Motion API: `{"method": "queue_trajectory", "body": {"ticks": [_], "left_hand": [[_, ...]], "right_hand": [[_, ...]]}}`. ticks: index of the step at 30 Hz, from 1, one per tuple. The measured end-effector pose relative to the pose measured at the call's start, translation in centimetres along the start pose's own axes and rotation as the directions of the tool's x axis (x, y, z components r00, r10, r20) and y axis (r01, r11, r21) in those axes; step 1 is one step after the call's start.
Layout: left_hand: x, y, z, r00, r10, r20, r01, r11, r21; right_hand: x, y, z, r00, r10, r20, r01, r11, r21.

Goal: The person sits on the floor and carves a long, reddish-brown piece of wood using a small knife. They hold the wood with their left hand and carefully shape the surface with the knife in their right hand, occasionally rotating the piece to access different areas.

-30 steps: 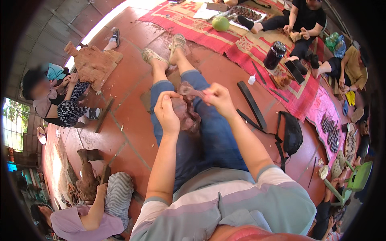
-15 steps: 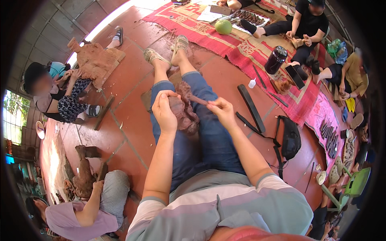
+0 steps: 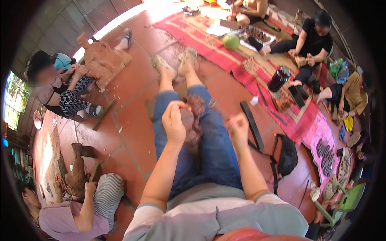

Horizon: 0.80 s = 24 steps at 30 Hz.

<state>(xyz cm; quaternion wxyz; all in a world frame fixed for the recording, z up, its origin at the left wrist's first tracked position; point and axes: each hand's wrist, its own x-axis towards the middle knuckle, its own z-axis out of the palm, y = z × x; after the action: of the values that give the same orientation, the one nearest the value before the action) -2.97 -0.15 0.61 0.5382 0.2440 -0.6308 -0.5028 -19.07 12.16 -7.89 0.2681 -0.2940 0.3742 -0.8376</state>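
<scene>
A reddish-brown carved figure [image 3: 196,105] lies between my thighs, over my blue jeans, its detail softened by motion. My left hand [image 3: 174,121] is closed round its left side, thumb on top, and hides part of it. Off to the right, my right hand [image 3: 239,127] is raised above my right thigh, apart from the carving. Its fingers are curled together, and blur hides what they hold, if anything. A small pale blurred shape [image 3: 212,103] shows at my right knee.
A black flat bar [image 3: 251,125] and black bag [image 3: 286,154] lie right of me on red tiles. Beyond are a patterned red mat [image 3: 257,84], a dark flask [image 3: 279,78] and a green round fruit [image 3: 231,41]. Several people sit around; two at left have large brown carvings [image 3: 105,62].
My right hand has drawn back from the carving, toward me and to the right. The thin brown strip stretched between them no longer shows. My left hand stays on the carving.
</scene>
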Motion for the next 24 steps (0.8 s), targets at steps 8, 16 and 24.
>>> {"method": "queue_trajectory", "body": {"ticks": [8, 16, 24], "left_hand": [[0.2, 0.8, -0.1, 0.995, -0.090, -0.043, 0.087, 0.995, -0.058], [0.2, 3.1, 0.2, 0.998, -0.012, -0.066, 0.017, 0.997, 0.074], [0.1, 1.0, -0.3, 0.995, -0.095, 0.009, 0.095, 0.992, -0.082]], "right_hand": [[4.9, -1.7, 5.5, 0.934, 0.189, 0.303, -0.140, 0.975, -0.174], [4.8, -5.5, 4.2, 0.945, 0.076, 0.318, -0.148, 0.967, 0.208], [5.1, -2.1, 3.8, 0.882, 0.296, 0.367, -0.292, 0.954, -0.067]]}}
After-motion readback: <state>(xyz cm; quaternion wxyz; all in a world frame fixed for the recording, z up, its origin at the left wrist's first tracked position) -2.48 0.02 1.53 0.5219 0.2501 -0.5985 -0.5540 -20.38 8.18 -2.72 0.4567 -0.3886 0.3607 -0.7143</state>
